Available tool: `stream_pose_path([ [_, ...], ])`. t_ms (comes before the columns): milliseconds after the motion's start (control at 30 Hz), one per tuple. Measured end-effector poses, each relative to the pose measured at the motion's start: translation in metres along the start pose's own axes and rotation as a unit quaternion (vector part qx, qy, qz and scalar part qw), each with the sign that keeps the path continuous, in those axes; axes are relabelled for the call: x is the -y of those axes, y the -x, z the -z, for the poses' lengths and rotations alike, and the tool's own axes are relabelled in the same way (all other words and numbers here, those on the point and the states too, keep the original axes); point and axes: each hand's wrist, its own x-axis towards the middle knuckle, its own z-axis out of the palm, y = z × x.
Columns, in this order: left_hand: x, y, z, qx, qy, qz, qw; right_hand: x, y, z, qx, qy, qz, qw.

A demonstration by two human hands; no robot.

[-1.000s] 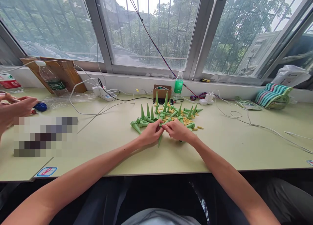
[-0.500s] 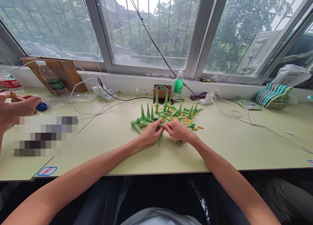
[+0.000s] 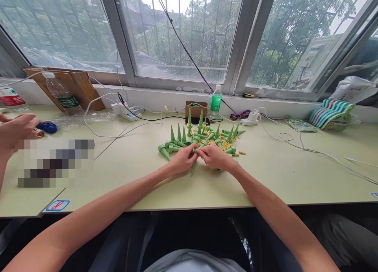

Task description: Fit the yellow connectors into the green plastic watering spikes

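Observation:
Fingers of my left hand (image 3: 184, 158) close round a green plastic watering spike (image 3: 193, 170), whose pointed end sticks out below, toward me. My right hand (image 3: 214, 157) meets it at the spike's upper end in a closed pinch. Whatever lies between those right fingertips is hidden. Just beyond both hands is a pile of similar green spikes (image 3: 172, 134), some standing point up and others lying down. Small yellow sticks (image 3: 226, 146) are scattered among them, with a few loose at the pile's right side.
Behind the pile stand a small cardboard box (image 3: 196, 106) and a green-labelled bottle (image 3: 216, 100). White cables (image 3: 301, 146) cross the table (image 3: 280, 177) at right, near a stack of coloured hangers (image 3: 332, 114). Another person's hand (image 3: 19, 130) is at far left, beside a blurred-out patch.
My hands and the spike stay in nearly the same place. At far left, the other person's hands have shifted a little to the left.

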Motion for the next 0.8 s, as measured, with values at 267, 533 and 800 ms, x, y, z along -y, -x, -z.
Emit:
stream_pose_path([
  [267,0.0002,0.0008,0.0006,0.009,-0.002,-0.007,1.000,-0.0006,0.0006,-0.0009,0.001,-0.003,-0.004,1.000],
  [533,0.0011,0.0003,0.0007,0.010,-0.007,-0.014,1.000,-0.0014,0.0011,-0.0012,0.002,0.005,-0.008,1.000],
  [800,-0.0003,0.0022,0.0001,0.005,0.004,-0.006,1.000,-0.0004,0.0018,-0.0004,0.003,-0.004,-0.004,1.000],
])
